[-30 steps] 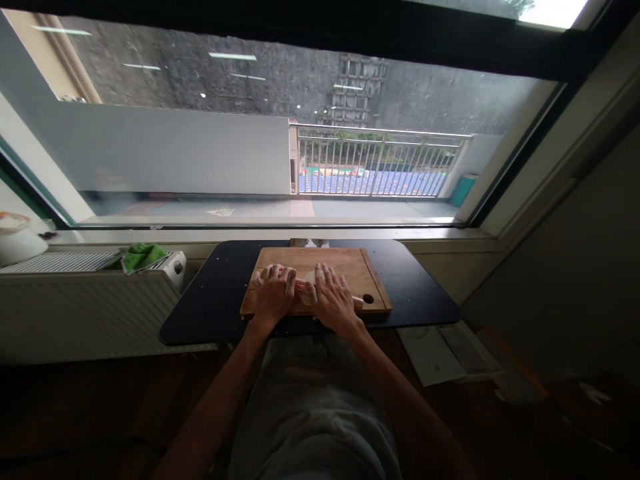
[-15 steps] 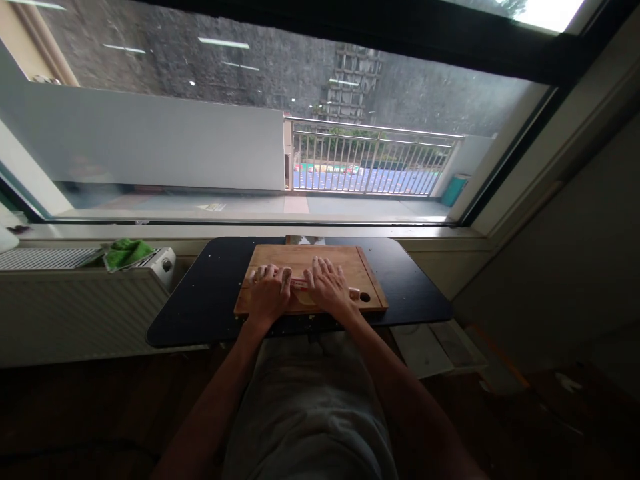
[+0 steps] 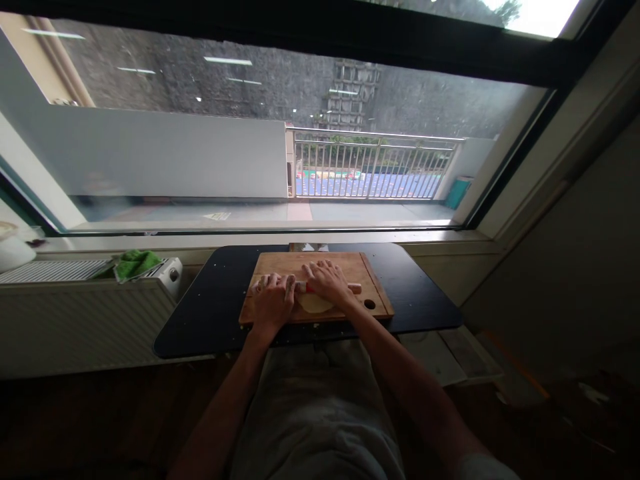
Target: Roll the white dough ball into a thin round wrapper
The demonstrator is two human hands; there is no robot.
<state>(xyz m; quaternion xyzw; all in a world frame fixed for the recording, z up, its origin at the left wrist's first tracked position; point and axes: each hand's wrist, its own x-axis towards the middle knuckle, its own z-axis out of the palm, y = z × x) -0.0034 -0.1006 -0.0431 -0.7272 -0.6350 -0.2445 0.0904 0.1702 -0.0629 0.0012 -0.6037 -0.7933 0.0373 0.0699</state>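
A wooden cutting board [image 3: 345,265] lies on a small dark table. Across it runs a rolling pin [image 3: 355,289], with a red part showing between my hands. My left hand [image 3: 273,297] is closed over the pin's left portion, with the thumb on the inner side. Over the right portion my right hand [image 3: 327,281] grips from above, fingers reaching forward past the pin. Pale flattened dough [image 3: 314,304] shows on the near side of the pin; my hands cover part of it. Whitish powder dusts the fingers.
The dark table [image 3: 200,313] stands against the window sill [image 3: 250,238], with small crumbs on it. At left is a white radiator [image 3: 90,320] with a green cloth [image 3: 136,265] on top. A white container [image 3: 13,247] sits at the far left.
The pin has rolled slightly away from me on the board, and more of the dough shows on the near side. My right hand has moved forward with it. The camera view has shifted slightly.
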